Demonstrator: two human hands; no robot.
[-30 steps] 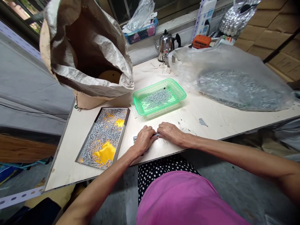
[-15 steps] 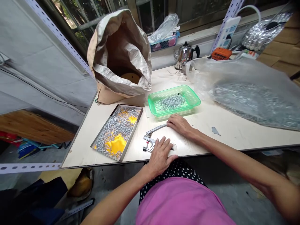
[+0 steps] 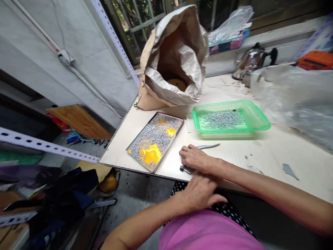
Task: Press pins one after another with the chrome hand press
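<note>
Head: right hand [image 3: 197, 158] flat over pliers [image 3: 208, 146]

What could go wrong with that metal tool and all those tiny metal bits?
The metal tool lies near the front edge of the table under the right hand; a nudge might knock it off. The tray of small metal pieces also sits close to that edge, so a bump could spill them.

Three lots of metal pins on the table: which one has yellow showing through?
The flat metal tray, left of the green basket; the basket is green throughout, and the plastic bag is clear.
</note>
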